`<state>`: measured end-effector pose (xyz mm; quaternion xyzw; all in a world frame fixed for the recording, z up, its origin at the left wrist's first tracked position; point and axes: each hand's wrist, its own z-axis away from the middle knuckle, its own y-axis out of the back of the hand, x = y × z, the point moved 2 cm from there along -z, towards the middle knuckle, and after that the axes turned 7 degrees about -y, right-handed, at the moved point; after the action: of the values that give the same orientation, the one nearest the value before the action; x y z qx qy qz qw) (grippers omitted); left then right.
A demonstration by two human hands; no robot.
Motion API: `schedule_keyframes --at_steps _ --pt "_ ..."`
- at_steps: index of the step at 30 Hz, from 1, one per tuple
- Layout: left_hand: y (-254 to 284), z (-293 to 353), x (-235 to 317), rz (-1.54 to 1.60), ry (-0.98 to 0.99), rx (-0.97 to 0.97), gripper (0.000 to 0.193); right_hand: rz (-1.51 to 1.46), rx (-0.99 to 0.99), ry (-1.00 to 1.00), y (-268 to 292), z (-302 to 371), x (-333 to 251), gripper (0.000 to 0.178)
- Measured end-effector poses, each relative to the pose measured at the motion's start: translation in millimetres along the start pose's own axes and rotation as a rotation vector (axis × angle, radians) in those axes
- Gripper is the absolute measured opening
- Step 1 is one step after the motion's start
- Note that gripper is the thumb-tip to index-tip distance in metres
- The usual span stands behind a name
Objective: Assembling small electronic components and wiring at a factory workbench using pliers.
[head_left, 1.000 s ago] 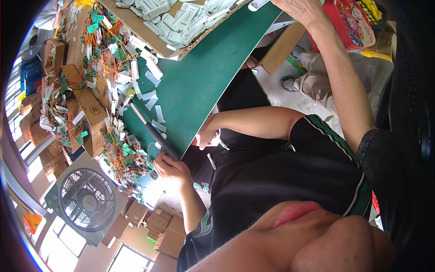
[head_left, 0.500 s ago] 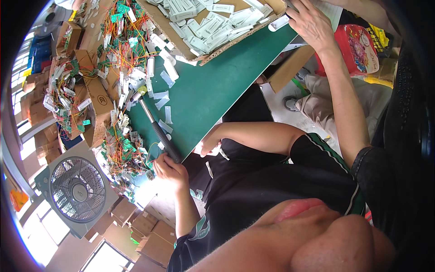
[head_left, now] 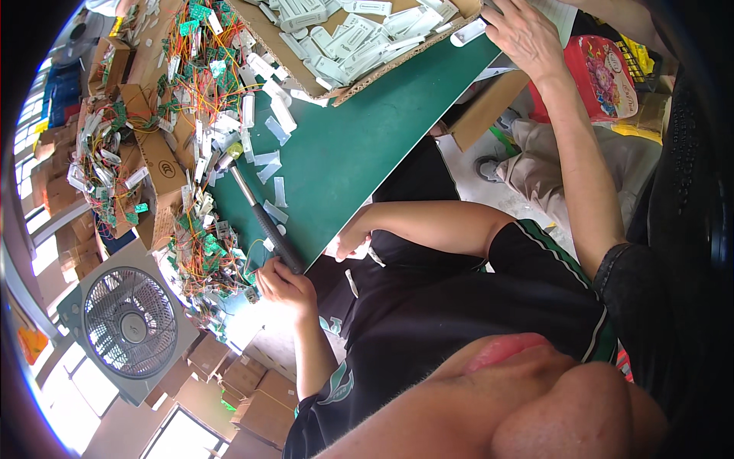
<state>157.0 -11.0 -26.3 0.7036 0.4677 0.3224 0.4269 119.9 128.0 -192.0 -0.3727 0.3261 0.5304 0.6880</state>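
Note:
Beside the table's edge, my left hand (head_left: 287, 289) is closed with its fingers curled, just below the black grip of a hammer (head_left: 267, 226). What it holds, if anything, is hidden. The hammer has a metal shaft and a yellowish head, and it lies on the green tabletop (head_left: 344, 153). My right hand (head_left: 352, 239) is bent closed at the near table edge. Something whitish shows by its fingers, too small to name. Past the hammer lie several clear plastic strips (head_left: 280, 191) and white plastic cases (head_left: 281, 113).
A cardboard box (head_left: 355, 92) of white cases stands at the far side. A co-worker's hand (head_left: 527, 38) is at its right end. Wired green circuit boards (head_left: 202, 252) pile along the left. A grey fan (head_left: 130, 325) and cartons (head_left: 264, 405) stand beyond, lower left.
The whole view has shifted slightly, carrying the table and the box a little up and left. Both my hands stay closed in nearly the same places.

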Motion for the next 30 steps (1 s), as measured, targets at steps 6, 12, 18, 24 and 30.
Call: schedule_keyframes --at_steps 6,12,18,24,30 --pt "1 0 -1 0.004 0.002 0.010 0.010 0.008 -0.003 0.005 -1 -4 -2 0.027" --pt "-2 5 -4 0.010 0.043 -0.034 0.013 0.012 0.003 0.006 0 -4 0 0.029" --pt "1 7 -5 -0.002 0.054 -0.039 0.014 0.036 0.024 -0.045 3 11 -12 0.030" --pt "2 2 0 0.004 0.000 0.012 0.010 0.006 0.051 -0.045 2 23 -16 0.035" --pt "0 5 -4 -0.005 0.053 -0.038 0.015 0.007 0.036 -0.053 5 24 -15 0.038"
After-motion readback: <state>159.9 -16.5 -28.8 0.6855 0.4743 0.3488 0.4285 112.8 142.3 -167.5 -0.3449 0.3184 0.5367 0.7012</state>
